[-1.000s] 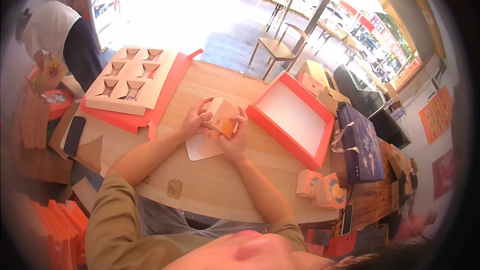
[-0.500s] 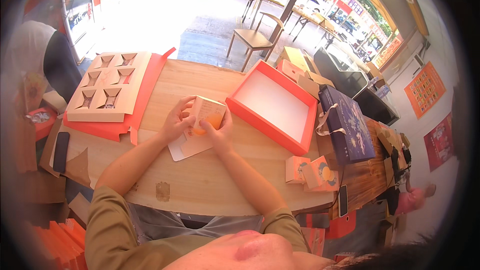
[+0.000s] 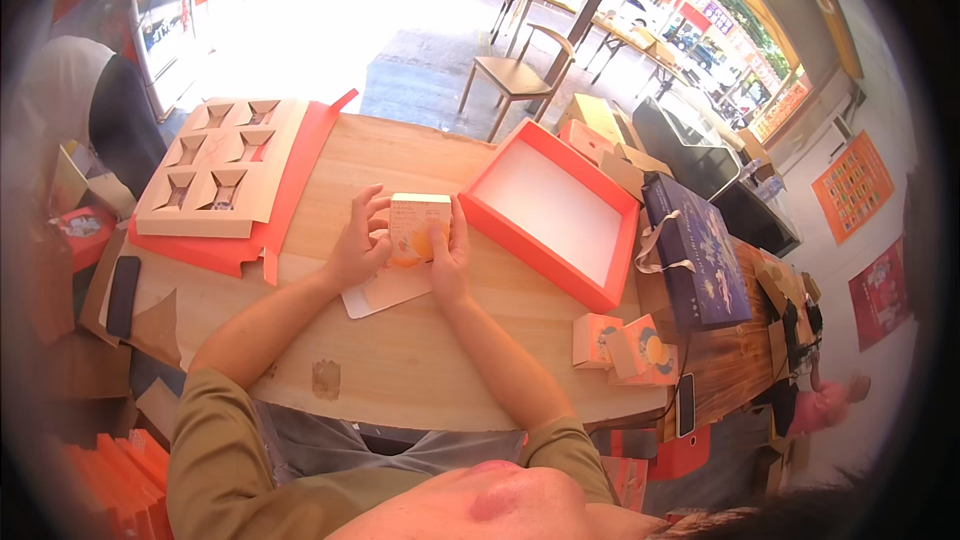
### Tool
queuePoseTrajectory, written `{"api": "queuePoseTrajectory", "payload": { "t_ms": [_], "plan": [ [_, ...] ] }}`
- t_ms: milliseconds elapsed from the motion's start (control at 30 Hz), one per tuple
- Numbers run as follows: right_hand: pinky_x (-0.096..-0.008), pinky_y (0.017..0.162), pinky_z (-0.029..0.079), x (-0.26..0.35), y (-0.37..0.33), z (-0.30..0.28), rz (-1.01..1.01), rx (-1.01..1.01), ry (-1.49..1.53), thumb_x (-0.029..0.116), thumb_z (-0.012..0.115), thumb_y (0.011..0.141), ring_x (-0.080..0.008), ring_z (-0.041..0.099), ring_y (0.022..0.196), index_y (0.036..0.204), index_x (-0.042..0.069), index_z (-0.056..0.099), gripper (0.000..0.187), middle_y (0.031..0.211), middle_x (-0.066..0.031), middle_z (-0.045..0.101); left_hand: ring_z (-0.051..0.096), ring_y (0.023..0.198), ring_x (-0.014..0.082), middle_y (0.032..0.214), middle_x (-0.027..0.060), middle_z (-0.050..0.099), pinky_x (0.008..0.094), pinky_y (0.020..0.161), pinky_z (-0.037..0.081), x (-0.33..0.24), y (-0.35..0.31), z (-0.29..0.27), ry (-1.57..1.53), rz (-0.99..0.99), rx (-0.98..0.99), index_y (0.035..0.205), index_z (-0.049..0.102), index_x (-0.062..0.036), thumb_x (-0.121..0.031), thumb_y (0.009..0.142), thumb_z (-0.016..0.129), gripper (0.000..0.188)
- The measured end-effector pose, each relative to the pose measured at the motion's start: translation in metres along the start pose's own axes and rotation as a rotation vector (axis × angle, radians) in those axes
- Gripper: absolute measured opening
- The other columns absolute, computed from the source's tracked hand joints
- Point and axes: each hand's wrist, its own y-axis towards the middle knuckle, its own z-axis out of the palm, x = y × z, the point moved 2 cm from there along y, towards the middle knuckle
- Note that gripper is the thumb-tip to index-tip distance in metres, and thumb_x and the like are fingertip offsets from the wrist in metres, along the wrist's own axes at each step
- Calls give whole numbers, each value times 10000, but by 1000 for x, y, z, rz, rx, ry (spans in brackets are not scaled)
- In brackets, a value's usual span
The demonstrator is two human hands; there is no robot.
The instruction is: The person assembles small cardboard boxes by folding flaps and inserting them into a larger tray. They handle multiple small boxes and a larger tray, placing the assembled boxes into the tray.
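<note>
A small orange-and-cream carton (image 3: 408, 224) is gripped by my right hand (image 3: 450, 258), its thumb on the printed front and its fingers along the right side. My left hand (image 3: 362, 245) is just left of the carton, fingers curved and spread apart; whether the thumb brushes the carton is hard to tell. Below both hands, a pale flat card piece (image 3: 372, 298) lies on the wooden table (image 3: 400, 370). To the left sits a beige insert (image 3: 212, 155) with several square wells on an orange flattened box sheet (image 3: 265, 240).
Right of my hands stands an open orange box tray (image 3: 550, 215) with a white floor. Beyond it is a dark blue gift bag (image 3: 695, 250). Small cartons (image 3: 640, 348) and a phone (image 3: 685, 403) lie nearer; a dark slim object (image 3: 122, 297) rests at the left edge.
The carton has turned more upright, its front facing me. My left fingers have loosened and drawn away from its left side, while my right hand keeps hold.
</note>
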Motion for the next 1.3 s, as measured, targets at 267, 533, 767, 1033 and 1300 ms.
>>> {"api": "queuePoseTrajectory", "payload": {
  "t_ms": [267,533,767,1033,1300],
  "plan": [
    [-345,1102,439,-5,-1,-1,-15,19,-18,154,530,1095,-163,530,1271,1645,104,318,592,1378,-83,538,673,1117,218,1406,212,563,331,829,605,21,2,-12,-84,-90,-58,1600,237,-80,-38,1047,426,586],
    [-337,1057,458,-9,0,-4,11,-13,-9,143,540,1070,-160,554,1200,1599,97,376,556,1299,-75,562,667,1101,160,1325,106,601,299,819,589,23,6,-7,-89,19,-15,1457,499,-55,-205,1124,521,366],
    [-336,1090,442,-8,0,-3,-5,-11,-57,165,543,1079,-154,528,1224,1588,84,376,542,1302,-64,544,681,1031,130,1250,112,661,272,738,608,13,11,-7,-293,-174,-5,1468,494,-89,-189,1137,470,347],
    [-346,1111,428,-6,-1,0,10,-63,-41,176,521,1090,-162,527,1243,1603,88,344,550,1323,-72,547,708,874,121,1204,126,694,274,669,613,3,6,-2,-94,-136,-9,1447,489,-68,-168,1129,497,332],
    [-356,1082,465,3,2,0,163,-77,361,113,589,1011,-169,556,1231,1507,76,411,528,1298,-72,561,711,988,184,1135,105,707,339,849,599,25,15,-31,-668,-295,-270,1305,579,-44,-145,1025,579,298]
  ]
}}
